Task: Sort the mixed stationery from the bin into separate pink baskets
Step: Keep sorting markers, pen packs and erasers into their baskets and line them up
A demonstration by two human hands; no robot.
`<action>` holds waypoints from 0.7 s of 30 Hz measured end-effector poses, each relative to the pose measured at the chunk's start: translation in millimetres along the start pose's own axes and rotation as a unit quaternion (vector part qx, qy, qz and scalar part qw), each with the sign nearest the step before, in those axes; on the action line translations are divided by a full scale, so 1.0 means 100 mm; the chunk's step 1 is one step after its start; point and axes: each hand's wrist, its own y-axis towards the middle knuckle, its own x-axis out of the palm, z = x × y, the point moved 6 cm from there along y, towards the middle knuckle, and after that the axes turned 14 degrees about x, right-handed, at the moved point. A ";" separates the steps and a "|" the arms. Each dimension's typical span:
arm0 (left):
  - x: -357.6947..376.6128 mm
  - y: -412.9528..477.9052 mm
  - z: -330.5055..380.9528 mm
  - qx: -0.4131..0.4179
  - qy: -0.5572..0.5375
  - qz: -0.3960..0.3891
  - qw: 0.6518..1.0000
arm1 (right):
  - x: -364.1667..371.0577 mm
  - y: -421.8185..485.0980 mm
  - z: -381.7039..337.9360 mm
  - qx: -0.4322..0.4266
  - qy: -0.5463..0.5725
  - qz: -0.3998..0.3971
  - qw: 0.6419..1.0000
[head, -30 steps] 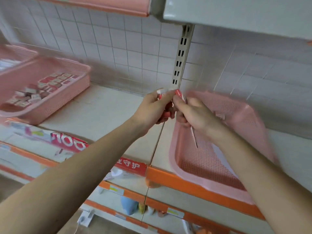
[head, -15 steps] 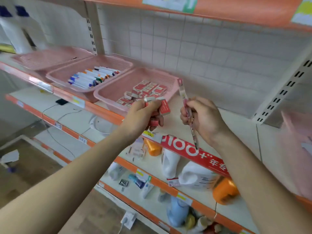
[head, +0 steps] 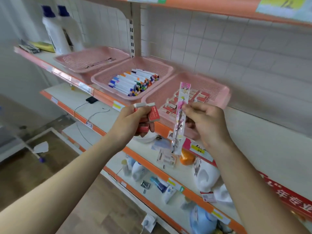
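Note:
My left hand [head: 133, 123] grips several red-and-white erasers [head: 152, 113] in front of the shelf. My right hand [head: 205, 122] pinches a packaged pen [head: 180, 115] in a clear pink wrapper, held upright. Three pink baskets stand in a row on the shelf behind. The nearest basket [head: 217, 92] holds red erasers, just beyond my hands. The middle basket [head: 162, 66] holds white markers [head: 135, 81] with coloured caps. The far basket [head: 81, 63] holds a few thin dark items, too blurred to name.
Two white bottles [head: 60, 31] with blue caps stand at the shelf's far left. Lower shelves with orange edges carry bottles, a phone [head: 91, 99] with a cable and small packets. The tiled wall is behind the baskets.
My view swung left from the big pink bin to the three baskets. Both hands moved along, keeping the erasers and the packaged pen, and my hands have drawn apart.

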 end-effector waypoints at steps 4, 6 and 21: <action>-0.19 0.24 -0.04 -0.001 0.027 0.002 1.000 | 0.21 0.33 -0.05 0.010 0.009 -0.003 1.000; -0.30 0.37 -0.03 -0.002 0.041 0.006 0.999 | 0.35 0.51 -0.10 0.011 0.001 -0.019 1.000; -1.62 1.33 -0.41 -0.002 0.021 0.042 0.999 | 1.81 1.46 -0.40 0.031 -0.047 -0.074 0.996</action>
